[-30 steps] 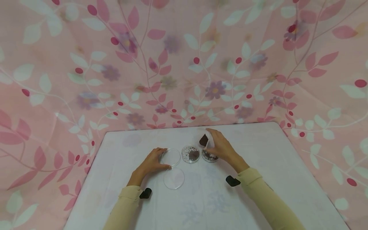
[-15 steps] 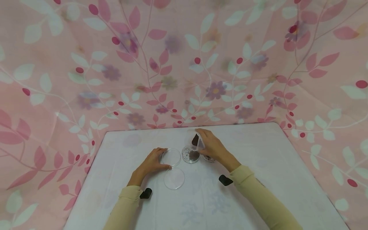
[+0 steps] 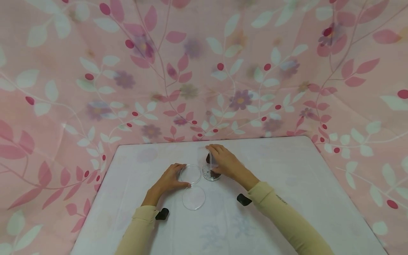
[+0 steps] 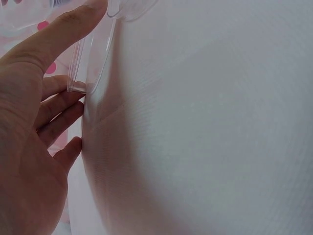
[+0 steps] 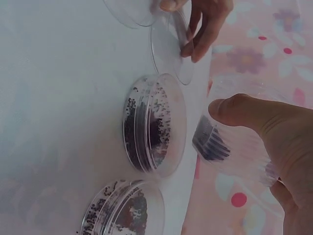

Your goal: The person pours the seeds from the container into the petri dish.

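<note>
My left hand (image 3: 168,181) grips the rim of a clear petri dish (image 3: 191,174) between thumb and fingers; no contents show in it. In my right hand (image 3: 228,163) is a clear plastic cup (image 5: 247,156), tipped on its side, with dark soil-like grains (image 5: 210,138) near its mouth. The cup hangs above the middle petri dish (image 5: 155,125), which holds a layer of dark grains. Another petri dish (image 5: 122,210) with grains stands beside it, mostly hidden behind my right hand in the head view.
A clear round lid or shallow dish (image 3: 194,198) lies on the white-covered table (image 3: 204,233), just in front of the dish at my left hand. Behind the table's far edge hangs a pink floral cloth (image 3: 204,71).
My right hand has carried the tipped cup leftward, from over the right dish to above the middle one. My left hand has stayed at its dish.
</note>
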Tool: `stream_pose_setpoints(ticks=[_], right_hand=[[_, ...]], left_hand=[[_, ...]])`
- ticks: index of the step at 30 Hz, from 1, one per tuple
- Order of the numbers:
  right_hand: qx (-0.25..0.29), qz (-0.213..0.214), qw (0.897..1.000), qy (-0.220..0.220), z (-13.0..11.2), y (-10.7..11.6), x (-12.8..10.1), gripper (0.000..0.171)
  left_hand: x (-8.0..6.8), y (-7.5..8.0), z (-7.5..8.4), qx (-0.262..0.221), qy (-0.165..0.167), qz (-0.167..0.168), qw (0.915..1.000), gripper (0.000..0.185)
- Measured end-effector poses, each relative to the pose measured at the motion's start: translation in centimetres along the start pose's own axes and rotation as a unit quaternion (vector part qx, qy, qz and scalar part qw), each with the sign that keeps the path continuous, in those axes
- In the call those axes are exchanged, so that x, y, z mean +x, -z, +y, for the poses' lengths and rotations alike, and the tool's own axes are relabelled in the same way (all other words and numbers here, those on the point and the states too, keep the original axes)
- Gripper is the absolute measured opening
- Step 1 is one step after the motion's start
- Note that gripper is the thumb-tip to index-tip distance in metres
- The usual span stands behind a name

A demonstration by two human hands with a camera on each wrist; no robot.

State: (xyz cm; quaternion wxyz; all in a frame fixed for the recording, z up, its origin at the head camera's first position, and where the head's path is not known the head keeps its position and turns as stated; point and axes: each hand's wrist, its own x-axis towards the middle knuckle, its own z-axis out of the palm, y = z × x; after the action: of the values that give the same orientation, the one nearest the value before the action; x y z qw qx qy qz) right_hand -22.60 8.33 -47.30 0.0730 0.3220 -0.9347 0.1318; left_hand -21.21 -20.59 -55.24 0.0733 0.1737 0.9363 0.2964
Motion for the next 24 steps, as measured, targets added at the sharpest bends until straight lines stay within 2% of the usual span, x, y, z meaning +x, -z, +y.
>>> stream_pose_setpoints(ticks=[7,17,24], right_hand=[[-0.038,-0.006,0.999,0.038,-0.9,-0.6,0.3,0.094],[-0.071,0.012,0.995,0.072,-1.7,-1.2,0.3,0.098],[-0.067,0.011,0.994,0.087,-2.4,-1.2,0.6,0.099]], left_hand=[[0.0,0.0,-0.1,0.002,-0.004,0.001,1.0000,0.091],[0.0,0.1,-0.1,-0.001,-0.015,0.005,0.9999,0.090],[0.0,0.2,0.0,0.002,-0.016,0.004,0.9999,0.091]])
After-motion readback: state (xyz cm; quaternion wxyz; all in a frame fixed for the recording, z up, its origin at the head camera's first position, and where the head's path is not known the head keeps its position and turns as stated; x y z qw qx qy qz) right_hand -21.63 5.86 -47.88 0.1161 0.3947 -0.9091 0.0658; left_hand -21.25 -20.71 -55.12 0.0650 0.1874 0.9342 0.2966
